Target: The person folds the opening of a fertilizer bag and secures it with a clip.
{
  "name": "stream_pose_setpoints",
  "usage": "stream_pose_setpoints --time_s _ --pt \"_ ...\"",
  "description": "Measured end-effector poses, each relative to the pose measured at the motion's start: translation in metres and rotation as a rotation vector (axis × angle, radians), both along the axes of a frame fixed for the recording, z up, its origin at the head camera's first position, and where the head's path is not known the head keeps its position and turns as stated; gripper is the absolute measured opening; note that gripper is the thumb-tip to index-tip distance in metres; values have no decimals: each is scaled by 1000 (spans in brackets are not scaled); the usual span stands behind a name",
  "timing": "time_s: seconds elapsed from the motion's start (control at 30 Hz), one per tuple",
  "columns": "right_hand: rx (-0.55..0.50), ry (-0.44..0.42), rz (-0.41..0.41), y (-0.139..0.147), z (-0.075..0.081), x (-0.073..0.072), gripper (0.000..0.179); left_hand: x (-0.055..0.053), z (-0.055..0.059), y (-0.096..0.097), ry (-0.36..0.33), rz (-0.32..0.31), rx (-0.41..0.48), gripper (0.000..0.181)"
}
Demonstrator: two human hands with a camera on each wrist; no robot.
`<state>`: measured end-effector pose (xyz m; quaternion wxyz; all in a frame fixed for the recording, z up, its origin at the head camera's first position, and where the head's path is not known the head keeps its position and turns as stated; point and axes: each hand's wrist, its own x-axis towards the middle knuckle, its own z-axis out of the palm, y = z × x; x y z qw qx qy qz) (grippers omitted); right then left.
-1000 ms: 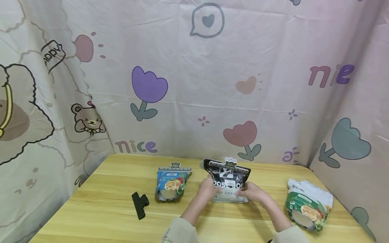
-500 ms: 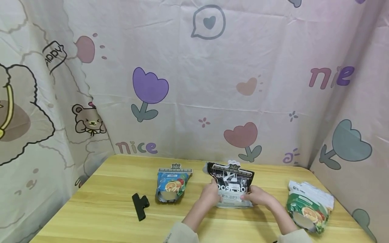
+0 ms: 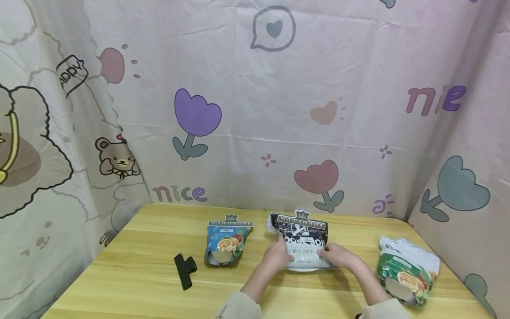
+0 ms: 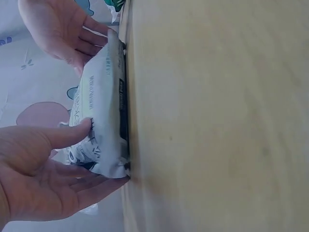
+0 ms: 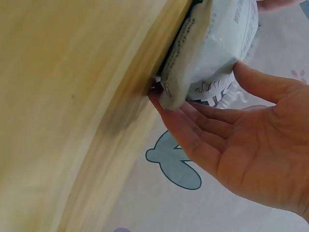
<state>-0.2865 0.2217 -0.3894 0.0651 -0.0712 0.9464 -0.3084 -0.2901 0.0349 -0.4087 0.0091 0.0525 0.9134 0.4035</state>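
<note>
A black-and-white fertilizer bag (image 3: 304, 257) stands low on the table, leaning back, with a clip (image 3: 301, 220) in a piano-key pattern across its folded top. My left hand (image 3: 276, 254) holds its left side, thumb on the front and fingers round the edge. On the opposite side my right hand (image 3: 338, 256) grips it the same way. In the left wrist view, the bag's underside (image 4: 110, 121) lies right along the tabletop. The right wrist view has my right thumb pressing the white front and the fingertips at the bag's lower corner (image 5: 174, 94).
Left of the held bag is a blue food bag (image 3: 225, 243), topped by a similar piano-key clip (image 3: 231, 223). A black clip (image 3: 184, 271) lies further left on the wooden table (image 3: 131, 283). A green-and-white bag (image 3: 408, 272) rests near the right edge. Patterned cloth (image 3: 239, 110) hangs behind.
The fertilizer bag has come slightly toward me and to the right, and its clipped top has turned more level. Both hands keep hold of its sides throughout.
</note>
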Motion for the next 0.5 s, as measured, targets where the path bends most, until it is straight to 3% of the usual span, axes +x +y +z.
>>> stream_pose_setpoints --time_s 0.17,0.33,0.5 --pt "84 31 29 -2 2 -3 33 -3 -4 -2 4 8 38 75" --pt "6 21 45 -2 0 -1 48 -2 -4 0 -17 32 77 84" --pt "-11 10 47 -2 -1 1 60 -3 -4 2 -25 -11 10 87"
